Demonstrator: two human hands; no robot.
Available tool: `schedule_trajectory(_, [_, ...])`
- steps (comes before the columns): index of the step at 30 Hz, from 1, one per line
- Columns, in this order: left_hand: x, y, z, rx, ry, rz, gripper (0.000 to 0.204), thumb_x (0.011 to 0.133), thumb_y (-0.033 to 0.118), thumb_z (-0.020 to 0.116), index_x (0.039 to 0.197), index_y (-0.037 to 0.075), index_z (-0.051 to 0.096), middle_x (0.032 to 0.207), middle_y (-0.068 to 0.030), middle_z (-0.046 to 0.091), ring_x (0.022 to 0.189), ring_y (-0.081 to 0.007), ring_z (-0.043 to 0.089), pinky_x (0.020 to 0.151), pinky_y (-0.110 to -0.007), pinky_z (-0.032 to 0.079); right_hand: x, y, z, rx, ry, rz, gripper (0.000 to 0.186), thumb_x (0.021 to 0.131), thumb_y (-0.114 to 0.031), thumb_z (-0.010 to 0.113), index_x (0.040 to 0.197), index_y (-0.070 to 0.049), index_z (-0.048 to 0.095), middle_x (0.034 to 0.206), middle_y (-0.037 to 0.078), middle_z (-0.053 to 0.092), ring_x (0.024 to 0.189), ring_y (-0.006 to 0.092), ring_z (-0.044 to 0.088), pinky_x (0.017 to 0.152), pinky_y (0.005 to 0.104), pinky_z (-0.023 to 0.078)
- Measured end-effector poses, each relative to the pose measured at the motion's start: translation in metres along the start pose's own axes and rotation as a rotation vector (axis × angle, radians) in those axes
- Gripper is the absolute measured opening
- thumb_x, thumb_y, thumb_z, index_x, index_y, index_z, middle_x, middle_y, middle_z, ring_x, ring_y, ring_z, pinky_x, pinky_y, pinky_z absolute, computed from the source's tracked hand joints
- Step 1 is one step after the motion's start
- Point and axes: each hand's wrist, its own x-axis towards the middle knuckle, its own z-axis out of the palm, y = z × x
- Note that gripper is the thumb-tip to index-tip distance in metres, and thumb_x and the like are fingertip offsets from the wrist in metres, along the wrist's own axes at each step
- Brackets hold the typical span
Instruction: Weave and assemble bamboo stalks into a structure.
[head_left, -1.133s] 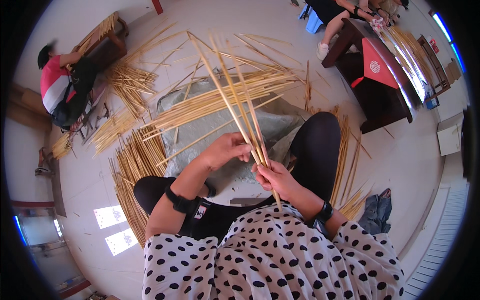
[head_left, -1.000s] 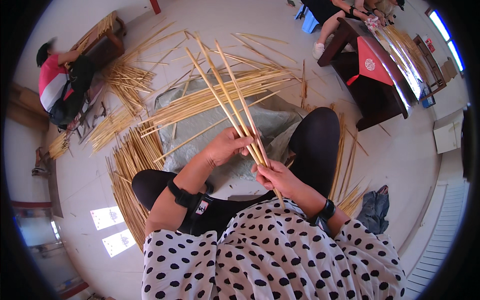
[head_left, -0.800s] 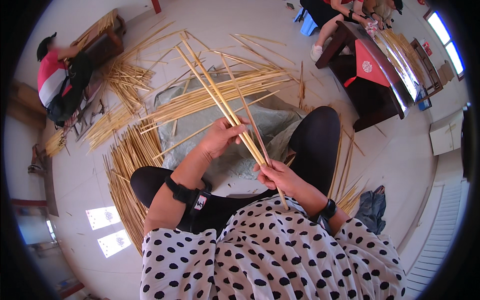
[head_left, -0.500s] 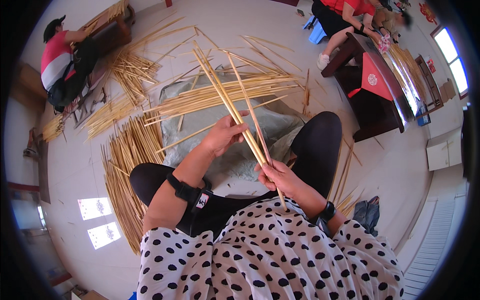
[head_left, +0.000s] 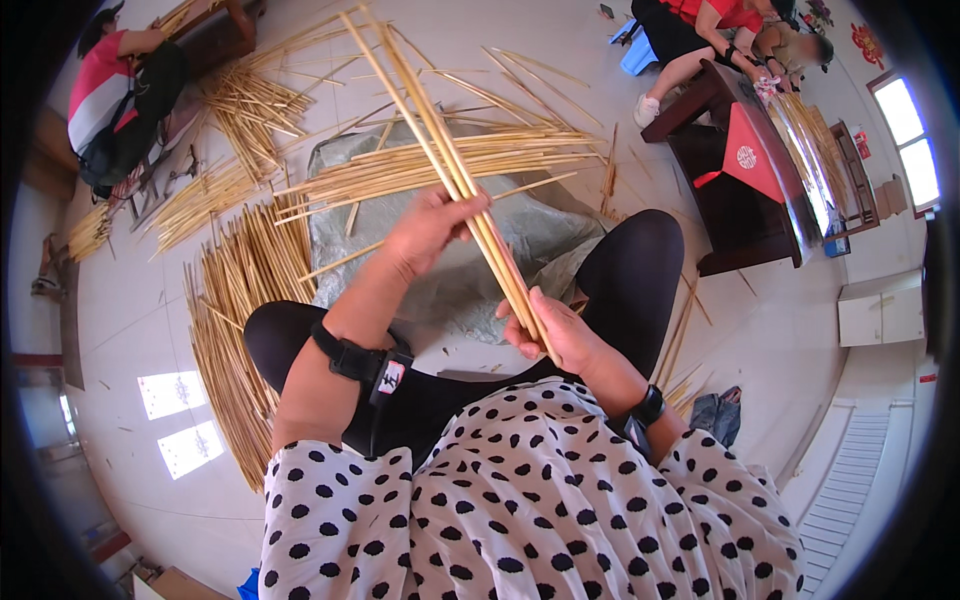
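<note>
Near the middle, my left hand (head_left: 440, 225) grips a small bunch of long, pale yellow sticks (head_left: 498, 260), thumb across them. Lower down, my right hand (head_left: 545, 330) is closed around their bottom ends, just above my polka-dot shirt. The sticks slant up and away to the upper left, lying close together along much of their length, one pinkish. Beneath them, a crumpled grey-green plastic sheet (head_left: 470, 305) covers something between my bent knees, and a loose row of similar sticks (head_left: 380, 175) lies across it.
Sticks (head_left: 235, 330) are heaped beside my left knee, others (head_left: 270, 120) scattered beyond. A co-worker (head_left: 125, 90) sits upper left by a wooden bench. Other people (head_left: 715, 25) work upper right at a dark wooden piece (head_left: 705, 205), near a blue stool (head_left: 640, 55). Dark cloth (head_left: 715, 415) lies lower right.
The held sticks have drawn together from a spread and their far ends have risen toward the upper left. My left hand has moved up, and my right hand slightly up.
</note>
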Motion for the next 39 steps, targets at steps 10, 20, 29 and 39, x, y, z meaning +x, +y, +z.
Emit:
schedule_trajectory(10, [-0.005,-0.01,0.006,-0.058,-0.014,0.0,0.011,0.088,0.015,0.058,0.091,0.004,0.059,0.079,-0.0032,0.061,0.066,-0.0088,0.057,0.055,-0.02,0.043,0.013,0.012,-0.012,0.294,0.256,-0.028,0.059,0.092,-0.061,0.029,0.1,-0.009,0.053,0.073,0.003,0.053,0.058,0.0106,0.048,0.053,0.0244,0.039])
schedule_trajectory(20, [0.0,-0.025,0.02,0.039,-0.118,-0.03,0.012,0.085,0.012,0.061,0.089,0.002,0.056,0.076,-0.0043,0.056,0.064,-0.0113,0.053,0.054,-0.023,0.043,0.01,0.017,-0.019,-0.208,0.264,-0.073,0.043,0.097,-0.042,0.035,0.099,-0.005,0.056,0.083,0.004,0.062,0.067,0.01,0.055,0.059,0.024,0.043])
schedule_trajectory(29, [-0.003,-0.04,0.049,0.088,-0.226,-0.146,0.02,0.088,0.017,0.059,0.098,0.0,0.054,0.079,-0.0052,0.055,0.067,-0.0145,0.055,0.059,-0.027,0.046,-0.015,0.002,-0.006,-0.08,0.072,-0.164,0.022,0.098,-0.02,0.036,0.108,-0.003,0.046,0.075,0.005,0.055,0.06,0.0109,0.053,0.055,0.0264,0.045])
schedule_trajectory(39, [0.008,-0.044,0.019,0.105,-0.256,-0.062,0.032,0.092,0.03,0.054,0.109,0.003,0.054,0.083,-0.0066,0.058,0.066,-0.0139,0.053,0.061,-0.024,0.044,-0.105,-0.059,-0.059,-0.078,0.406,-0.58,0.019,0.097,-0.016,0.04,0.11,-0.003,0.044,0.072,0.002,0.05,0.056,0.008,0.046,0.05,0.0213,0.04])
